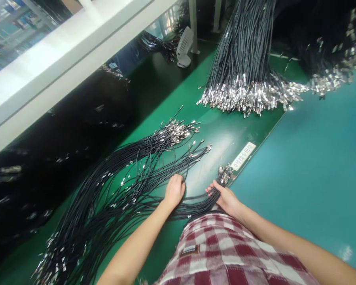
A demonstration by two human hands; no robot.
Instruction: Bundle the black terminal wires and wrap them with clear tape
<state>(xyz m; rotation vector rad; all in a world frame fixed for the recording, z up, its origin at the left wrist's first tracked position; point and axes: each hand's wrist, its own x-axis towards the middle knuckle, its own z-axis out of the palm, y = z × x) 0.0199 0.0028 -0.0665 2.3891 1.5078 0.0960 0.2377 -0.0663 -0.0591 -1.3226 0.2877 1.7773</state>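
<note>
My right hand [228, 200] is wrapped round a bunch of black cables [200, 202], just below their metal end terminals [225, 174]. The bunch curves away to the left across the green table, close to my body. My left hand [175, 190] is closed, with its fingers curled down beside a looser spread of black cables [166, 170]. A thin cable runs close to its fingertips, but the back of the hand hides what they grip. Behind lies a thicker bundle of the same cables [127, 152], its shiny tips [178, 132] pointing right.
A large hank of black cables [246, 43] with metal ends lies at the back right of the green table [166, 103]. A white label [243, 155] sticks near the table's edge. A small grey fan [184, 47] stands behind, and a white shelf beam [77, 51] crosses the upper left.
</note>
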